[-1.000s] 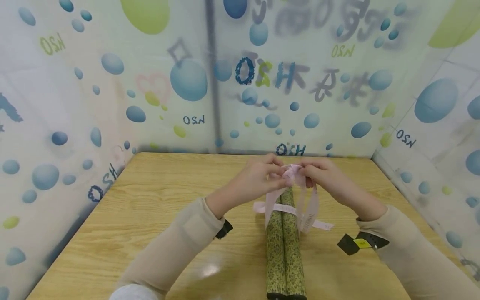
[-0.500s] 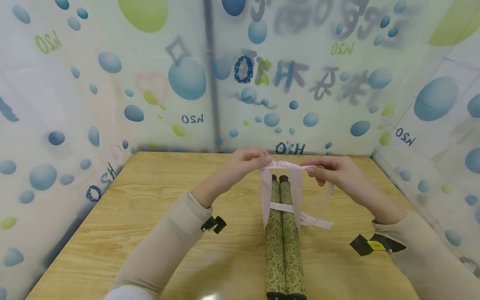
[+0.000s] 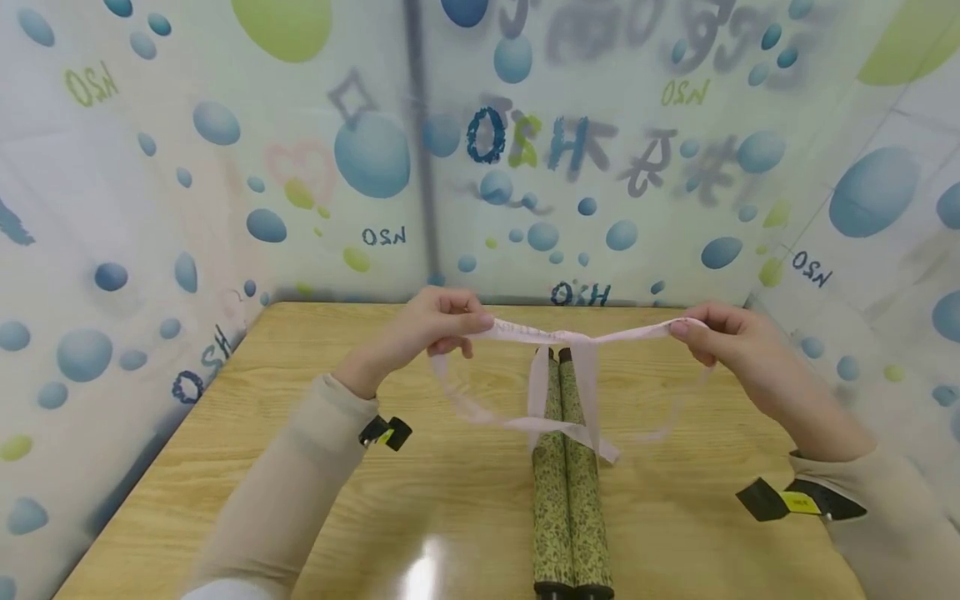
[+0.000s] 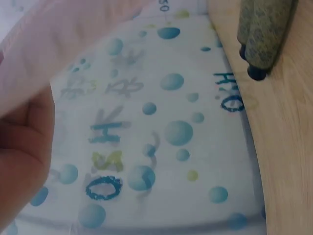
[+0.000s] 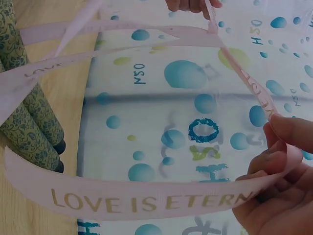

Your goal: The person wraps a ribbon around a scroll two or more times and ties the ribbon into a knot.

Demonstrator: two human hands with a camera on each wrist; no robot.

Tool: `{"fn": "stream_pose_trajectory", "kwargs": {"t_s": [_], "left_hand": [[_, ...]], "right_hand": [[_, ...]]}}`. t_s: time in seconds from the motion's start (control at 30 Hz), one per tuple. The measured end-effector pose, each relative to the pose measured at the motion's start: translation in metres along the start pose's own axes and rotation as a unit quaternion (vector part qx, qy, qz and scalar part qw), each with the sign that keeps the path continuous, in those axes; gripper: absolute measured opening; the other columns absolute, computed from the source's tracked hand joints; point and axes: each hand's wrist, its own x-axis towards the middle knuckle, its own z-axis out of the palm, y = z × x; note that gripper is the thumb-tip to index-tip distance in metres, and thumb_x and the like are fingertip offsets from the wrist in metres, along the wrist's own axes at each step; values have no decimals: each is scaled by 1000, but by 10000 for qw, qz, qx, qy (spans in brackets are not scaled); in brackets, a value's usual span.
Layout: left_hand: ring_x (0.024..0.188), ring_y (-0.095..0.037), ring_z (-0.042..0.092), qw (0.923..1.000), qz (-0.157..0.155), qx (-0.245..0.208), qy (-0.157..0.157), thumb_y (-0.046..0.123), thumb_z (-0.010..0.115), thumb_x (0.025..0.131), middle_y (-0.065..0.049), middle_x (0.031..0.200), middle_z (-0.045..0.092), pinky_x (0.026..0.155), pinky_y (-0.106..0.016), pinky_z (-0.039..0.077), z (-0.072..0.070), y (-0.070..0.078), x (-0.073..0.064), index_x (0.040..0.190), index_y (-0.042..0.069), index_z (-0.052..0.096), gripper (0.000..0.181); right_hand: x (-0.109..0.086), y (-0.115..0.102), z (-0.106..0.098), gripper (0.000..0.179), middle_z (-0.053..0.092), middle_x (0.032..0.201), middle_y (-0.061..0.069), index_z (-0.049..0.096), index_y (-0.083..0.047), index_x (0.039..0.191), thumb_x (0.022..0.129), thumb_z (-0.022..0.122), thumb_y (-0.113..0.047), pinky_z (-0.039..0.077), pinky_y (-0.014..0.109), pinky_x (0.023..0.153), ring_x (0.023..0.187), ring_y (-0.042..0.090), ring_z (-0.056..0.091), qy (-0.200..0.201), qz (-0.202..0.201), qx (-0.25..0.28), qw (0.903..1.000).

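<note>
1. Left hand (image 3: 435, 325) pinches one end of the pale pink satin ribbon with gold lettering (image 3: 570, 337); fingers curled round it, held above the table at about 11 o'clock from the rolls.
2. Right hand (image 3: 720, 333) pinches the other end at about 1 o'clock; thumb and fingertips (image 5: 288, 132) clamped on the band, lettering "LOVE IS ETERN" readable in the right wrist view.
3. Ribbon stretched taut between the hands, crossing in a loose knot over the far end of the rolls; two strands drop to a band wrapped round them, loose tails trailing to either side.
4. Two green patterned paper rolls (image 3: 570, 500) lie side by side, touching, along the 12–6 line on the light wooden table (image 3: 262, 467).
5. Bubble-printed plastic sheeting (image 3: 375, 158) walls the table at 9, 12 and 3 o'clock.
</note>
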Motion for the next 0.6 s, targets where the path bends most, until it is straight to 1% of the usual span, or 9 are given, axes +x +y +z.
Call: {"fn": "stream_pose_trajectory", "kwargs": {"t_s": [0.03,0.07,0.13,0.2,0.23,0.33,0.47,0.6], "left_hand": [[37,-20,29,9999,-104,110,61,25,62,90,-5,44,31,64,-42,52,-5,-1,-3,77,4,60,25],[37,-19,28,9993,-242,251,122,26,63,90,-4,44,31,58,-38,50,-10,-1,-6,77,5,60,25],[38,-17,27,9978,-452,443,213,27,64,89,-3,44,31,50,-31,42,-20,-3,-11,76,6,60,25],[39,-16,26,9959,-621,594,294,29,64,89,-2,45,32,45,-29,33,-29,-6,-16,75,6,59,27],[40,-15,26,9949,-695,652,326,29,64,89,-2,45,32,44,-28,29,-32,-7,-19,75,6,58,28],[40,-14,25,9932,-836,724,358,29,63,90,-1,45,31,44,-28,26,-42,-14,-25,73,5,55,30],[41,-12,27,9895,-1084,856,421,28,62,91,0,44,32,42,-26,25,-51,-22,-33,73,5,54,30],[44,-11,30,9845,-1407,944,462,30,61,91,1,46,32,44,-25,26,-57,-30,-41,74,6,53,31]], "right_hand": [[-2,2,-2,12,40,64,0,61,-14,91,95,56,-23,31,32,58,62,19,38,28,28,53,10000],[-4,5,-4,11,39,63,0,61,-12,92,95,56,-22,30,33,57,61,19,37,47,45,137,9999],[-6,10,-8,10,37,63,0,62,-12,94,95,56,-20,28,33,56,59,20,35,67,78,246,9996],[-8,14,-11,10,35,62,1,62,-10,95,95,56,-19,26,34,56,57,20,33,90,101,326,9994],[-10,17,-13,10,34,61,1,62,-10,96,95,56,-19,25,35,56,57,21,33,101,119,337,9993],[-13,24,-17,10,33,60,1,63,-12,94,95,55,-17,24,35,57,56,20,33,142,141,303,9993],[-18,36,-22,10,33,59,1,64,-13,93,95,55,-17,23,34,57,56,20,33,164,226,198,9994],[-24,50,-28,10,31,58,2,63,-15,91,96,54,-17,21,36,56,55,20,32,176,360,200,9990]]}}
